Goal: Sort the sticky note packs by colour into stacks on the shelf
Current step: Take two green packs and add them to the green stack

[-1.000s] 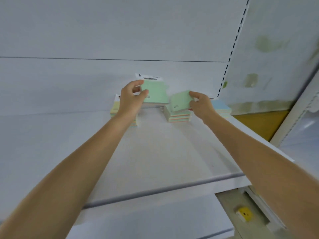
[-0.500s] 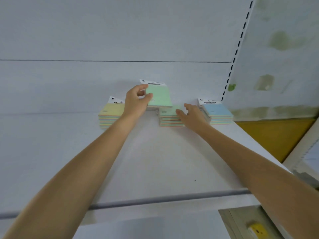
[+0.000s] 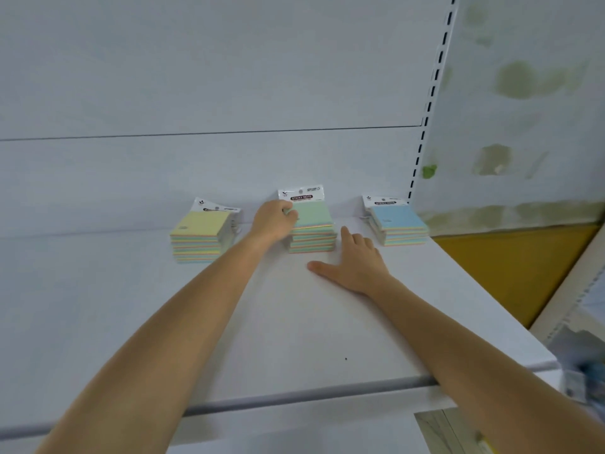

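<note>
Three stacks of sticky note packs stand along the back of the white shelf (image 3: pixel 294 322). A yellow-topped stack (image 3: pixel 201 235) is on the left, a green-topped stack (image 3: pixel 312 232) in the middle, and a blue-topped stack (image 3: pixel 397 226) on the right. My left hand (image 3: pixel 273 222) pinches the left edge of the top green pack (image 3: pixel 311 213), which lies on the middle stack. My right hand (image 3: pixel 352 265) rests flat on the shelf just in front of and right of the green stack, fingers spread, holding nothing.
The shelf's back panel rises right behind the stacks. A slotted upright (image 3: pixel 429 103) runs down the right side next to a stained wall (image 3: pixel 523 109). The shelf's front edge (image 3: pixel 294 396) has a grey strip. A yellow panel (image 3: pixel 510 273) lies lower right.
My left hand has lowered the green pack onto the middle stack. My right hand has let go of the stack and drawn back, flat onto the shelf.
</note>
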Motion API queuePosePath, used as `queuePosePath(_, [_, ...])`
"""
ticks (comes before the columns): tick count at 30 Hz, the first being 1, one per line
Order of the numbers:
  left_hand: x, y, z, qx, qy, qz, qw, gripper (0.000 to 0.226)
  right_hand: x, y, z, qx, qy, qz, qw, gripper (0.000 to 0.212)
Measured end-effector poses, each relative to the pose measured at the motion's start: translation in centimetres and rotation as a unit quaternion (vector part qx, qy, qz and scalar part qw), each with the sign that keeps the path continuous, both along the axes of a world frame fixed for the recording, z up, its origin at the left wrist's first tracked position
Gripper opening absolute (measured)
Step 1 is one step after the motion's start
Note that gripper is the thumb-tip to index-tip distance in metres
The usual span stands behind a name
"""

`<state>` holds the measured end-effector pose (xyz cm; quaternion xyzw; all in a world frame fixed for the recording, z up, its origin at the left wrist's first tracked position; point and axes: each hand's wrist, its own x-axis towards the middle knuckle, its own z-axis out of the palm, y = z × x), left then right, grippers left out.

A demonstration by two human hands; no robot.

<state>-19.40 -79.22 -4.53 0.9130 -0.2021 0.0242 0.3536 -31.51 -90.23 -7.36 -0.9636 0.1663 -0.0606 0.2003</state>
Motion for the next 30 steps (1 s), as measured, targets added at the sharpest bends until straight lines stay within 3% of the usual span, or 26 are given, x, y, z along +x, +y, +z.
queuePosePath(2, [-0.2, -0.1, 0.1, 0.005, 0.009, -0.014, 1.000, 0.017, 0.1, -0.2, 0.1, 0.012, -0.005, 0.003, 1.000, 0.102])
queuePosePath(5, [-0.8, 0.0, 0.4, -0.006, 0.000, -0.015, 1.000, 0.034, 0.1, -0.2, 0.3, 0.034, -0.049, 0.005, 0.998, 0.101])
queuePosePath(8, [-1.9, 1.4, 1.5, -0.012, -0.056, -0.007, 0.998, 0.042, -0.4, 0.1, 0.9, 0.004, -0.141, 0.016, 0.990, 0.091])
queuePosePath(11, [-3.0, 4.4, 2.8, 0.039, -0.142, -0.019, 0.989, 0.044, -1.0, 1.5, 1.8, -0.071, -0.176, 0.100, 0.977, 0.084])
queuePosePath(16, [-4.1, 12.4, 4.0, 0.143, -0.227, 0.035, 0.963, 0.045, -1.1, 9.1, 2.4, -0.159, -0.106, 0.254, 0.948, 0.075])
queuePosePath(30, [-5.1, 48.1, 0.8, 0.182, -0.143, 0.180, 0.956, 0.047, 2.0, 41.0, 1.6, -0.080, -0.036, 0.377, 0.922, 0.058])
